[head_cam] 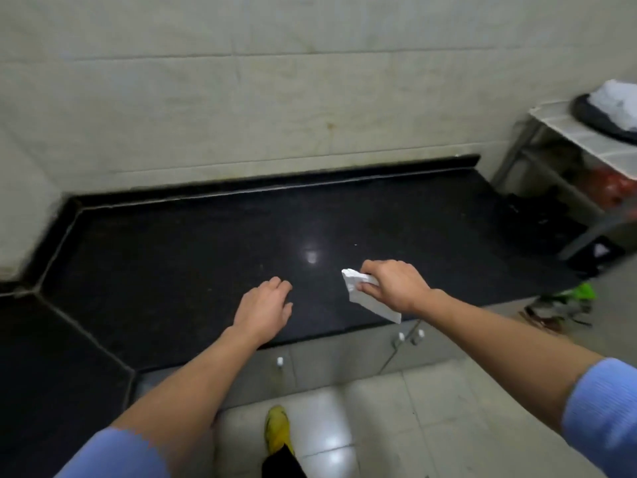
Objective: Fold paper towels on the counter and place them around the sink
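A folded white paper towel [370, 298] is gripped in my right hand [396, 286], just above the front part of the black stone counter [206, 243]. Thumb and fingers pinch its upper end, and the lower end hangs past the counter's front edge. To the left of it my left hand [263, 307] hovers over the counter with loosely curled fingers, holding nothing. No sink is in view.
A tiled wall backs the counter, which bends toward me at the left. A metal rack [565, 139] at the right carries a dark bowl with white material. Below the counter are cabinet knobs [280, 361], floor tiles and my yellow shoe [277, 426].
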`<state>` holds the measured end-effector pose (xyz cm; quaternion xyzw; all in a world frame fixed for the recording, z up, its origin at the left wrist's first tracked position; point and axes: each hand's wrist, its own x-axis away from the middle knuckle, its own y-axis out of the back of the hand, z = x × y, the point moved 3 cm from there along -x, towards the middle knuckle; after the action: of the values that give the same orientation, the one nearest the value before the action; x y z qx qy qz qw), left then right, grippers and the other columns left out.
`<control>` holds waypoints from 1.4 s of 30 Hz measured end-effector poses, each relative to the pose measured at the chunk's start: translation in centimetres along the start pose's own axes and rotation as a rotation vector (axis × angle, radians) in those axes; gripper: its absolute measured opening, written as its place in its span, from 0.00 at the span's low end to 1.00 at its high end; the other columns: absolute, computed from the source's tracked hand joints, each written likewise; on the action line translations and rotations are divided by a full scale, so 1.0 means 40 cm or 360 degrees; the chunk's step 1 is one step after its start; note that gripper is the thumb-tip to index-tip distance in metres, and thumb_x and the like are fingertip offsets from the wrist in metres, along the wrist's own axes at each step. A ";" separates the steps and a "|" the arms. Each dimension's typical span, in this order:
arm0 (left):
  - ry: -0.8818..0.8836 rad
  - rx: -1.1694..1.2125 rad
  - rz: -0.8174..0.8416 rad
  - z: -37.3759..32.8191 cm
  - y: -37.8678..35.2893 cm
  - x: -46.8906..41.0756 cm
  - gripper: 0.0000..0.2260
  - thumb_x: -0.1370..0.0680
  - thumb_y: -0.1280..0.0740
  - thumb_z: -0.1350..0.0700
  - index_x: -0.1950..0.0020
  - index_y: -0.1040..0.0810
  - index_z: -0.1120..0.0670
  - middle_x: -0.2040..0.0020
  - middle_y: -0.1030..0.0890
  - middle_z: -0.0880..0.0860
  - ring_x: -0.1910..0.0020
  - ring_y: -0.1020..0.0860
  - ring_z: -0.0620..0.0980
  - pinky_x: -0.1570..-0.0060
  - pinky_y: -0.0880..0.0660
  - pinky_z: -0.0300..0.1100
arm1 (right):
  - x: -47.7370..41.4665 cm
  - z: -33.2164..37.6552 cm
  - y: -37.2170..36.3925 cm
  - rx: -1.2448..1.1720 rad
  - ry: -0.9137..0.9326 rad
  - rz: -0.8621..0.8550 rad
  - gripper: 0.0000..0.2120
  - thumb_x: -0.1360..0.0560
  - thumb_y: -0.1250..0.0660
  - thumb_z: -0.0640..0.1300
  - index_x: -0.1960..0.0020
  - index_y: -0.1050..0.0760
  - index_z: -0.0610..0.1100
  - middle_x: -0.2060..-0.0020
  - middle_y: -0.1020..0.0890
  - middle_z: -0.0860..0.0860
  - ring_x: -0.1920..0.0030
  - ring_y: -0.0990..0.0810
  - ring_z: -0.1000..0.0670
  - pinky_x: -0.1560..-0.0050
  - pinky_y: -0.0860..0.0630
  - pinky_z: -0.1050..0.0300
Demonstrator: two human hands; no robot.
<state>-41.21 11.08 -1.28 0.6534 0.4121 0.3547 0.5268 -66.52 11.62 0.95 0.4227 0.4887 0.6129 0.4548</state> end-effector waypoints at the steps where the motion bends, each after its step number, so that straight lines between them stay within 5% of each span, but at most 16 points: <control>1: -0.0080 -0.0006 0.0015 -0.058 -0.006 -0.029 0.15 0.21 0.38 0.52 0.36 0.28 0.54 0.42 0.25 0.53 0.45 0.24 0.53 0.50 0.25 0.49 | 0.039 -0.057 0.014 0.0004 -0.0062 -0.0025 0.12 0.22 0.40 0.58 0.46 0.29 0.50 0.49 0.19 0.51 0.51 0.22 0.44 0.60 0.31 0.53; 26: -0.1395 -0.0057 0.0074 -1.295 -0.066 -0.876 0.14 0.21 0.39 0.50 0.37 0.28 0.53 0.44 0.25 0.52 0.45 0.24 0.53 0.53 0.25 0.49 | 0.481 -1.219 0.393 0.0002 -0.1190 -0.0455 0.07 0.22 0.37 0.53 0.49 0.26 0.51 0.51 0.19 0.52 0.49 0.21 0.46 0.60 0.30 0.54; 31: -0.1392 -0.0005 0.0000 -1.493 -0.061 -1.015 0.14 0.21 0.39 0.50 0.37 0.28 0.53 0.46 0.25 0.51 0.47 0.24 0.53 0.54 0.25 0.48 | 0.499 -1.466 0.494 -0.0091 -0.1194 -0.0567 0.02 0.25 0.35 0.49 0.54 0.27 0.52 0.54 0.19 0.50 0.51 0.20 0.43 0.55 0.25 0.47; 42: -0.0882 0.0155 -0.0252 -1.858 -0.017 -1.342 0.11 0.23 0.36 0.50 0.43 0.25 0.54 0.47 0.22 0.53 0.48 0.23 0.55 0.52 0.25 0.49 | 0.360 -1.978 0.817 0.0092 -0.0858 -0.0691 0.08 0.22 0.37 0.47 0.45 0.23 0.48 0.47 0.19 0.48 0.47 0.22 0.44 0.58 0.35 0.56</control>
<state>-129.98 -8.36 10.86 0.7156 0.3187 0.1004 0.6134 -150.69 5.08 21.11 0.4683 0.4466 0.3541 0.6751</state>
